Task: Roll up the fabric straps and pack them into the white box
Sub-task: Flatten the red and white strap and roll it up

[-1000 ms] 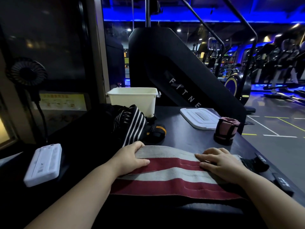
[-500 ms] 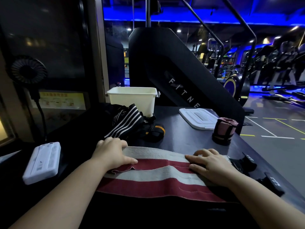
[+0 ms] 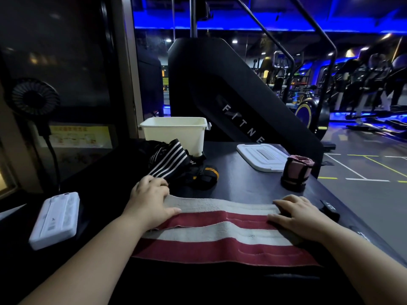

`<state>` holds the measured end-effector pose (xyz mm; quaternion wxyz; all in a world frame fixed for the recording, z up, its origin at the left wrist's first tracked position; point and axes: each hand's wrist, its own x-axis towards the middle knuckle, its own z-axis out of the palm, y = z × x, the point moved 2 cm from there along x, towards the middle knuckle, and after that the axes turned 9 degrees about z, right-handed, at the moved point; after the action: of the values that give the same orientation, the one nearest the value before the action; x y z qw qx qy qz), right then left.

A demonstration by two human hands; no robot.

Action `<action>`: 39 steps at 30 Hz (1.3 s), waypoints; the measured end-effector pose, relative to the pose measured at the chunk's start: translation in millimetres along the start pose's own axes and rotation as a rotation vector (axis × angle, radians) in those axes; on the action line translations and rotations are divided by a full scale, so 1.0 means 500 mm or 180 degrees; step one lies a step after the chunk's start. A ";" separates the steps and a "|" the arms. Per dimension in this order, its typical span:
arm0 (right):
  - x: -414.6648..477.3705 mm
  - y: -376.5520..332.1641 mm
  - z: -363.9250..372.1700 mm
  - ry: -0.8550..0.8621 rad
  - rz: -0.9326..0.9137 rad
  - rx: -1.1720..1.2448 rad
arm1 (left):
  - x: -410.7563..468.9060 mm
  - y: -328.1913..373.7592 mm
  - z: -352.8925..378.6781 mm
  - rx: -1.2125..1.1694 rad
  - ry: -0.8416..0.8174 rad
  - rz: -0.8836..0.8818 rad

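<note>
The red-and-white strap (image 3: pixel 220 238) lies flat on the counter (image 3: pixel 242 183), stretched between both grips. It looks soft, light and floppy, so it may skew when rolled. The left grip (image 3: pixel 149 203) and right grip (image 3: pixel 301 216) press it with fingers laid flat, pinching nothing. I would start rolling at one end. The white box (image 3: pixel 174 134) stands beyond the left grip.

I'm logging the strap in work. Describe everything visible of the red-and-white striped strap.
The red-and-white striped strap is a wide band of towel-like fabric with white and dark red lengthwise stripes. It lies unrolled along the near part of the table. The left hand rests on its left end; the right hand presses flat on its right end.
</note>
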<state>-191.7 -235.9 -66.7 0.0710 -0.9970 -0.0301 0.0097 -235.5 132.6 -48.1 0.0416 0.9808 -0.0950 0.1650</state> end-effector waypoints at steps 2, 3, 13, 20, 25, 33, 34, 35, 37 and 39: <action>0.002 0.017 0.001 0.0079 0.0083 0.0010 | 0.007 0.014 -0.003 -0.0123 0.0197 0.0371; 0.004 0.024 0.003 0.0128 0.0074 0.0035 | 0.009 0.022 -0.003 -0.0197 0.0165 0.0512; 0.001 0.057 -0.014 0.0312 0.0629 -0.0396 | 0.014 0.022 -0.009 -0.0464 -0.0296 0.0294; 0.012 0.067 -0.028 0.0531 0.0513 0.0086 | 0.035 0.017 -0.012 -0.0764 -0.0312 0.0083; 0.015 0.071 -0.056 0.0794 0.0350 -0.0162 | 0.049 0.017 -0.021 -0.1039 -0.0338 -0.0004; 0.035 0.086 -0.111 0.0841 0.0638 0.1302 | 0.073 0.029 -0.061 -0.1557 -0.0292 -0.0241; 0.035 0.088 -0.117 0.0788 0.0640 0.1391 | 0.072 0.033 -0.066 -0.1610 -0.0353 -0.0255; 0.032 0.089 -0.122 0.0699 0.0630 0.1430 | 0.069 0.035 -0.070 -0.1641 -0.0435 -0.0267; 0.023 0.094 -0.125 0.0447 0.0596 0.1519 | 0.059 0.036 -0.074 -0.1645 -0.0612 -0.0288; 0.010 0.102 -0.118 0.0160 0.0591 0.1602 | 0.043 0.033 -0.072 -0.1648 -0.0762 -0.0295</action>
<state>-182.4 -294.2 -15.5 0.3162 -0.9464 0.0665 -0.0014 -230.1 116.8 -6.1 0.2866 0.9534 -0.0933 0.0163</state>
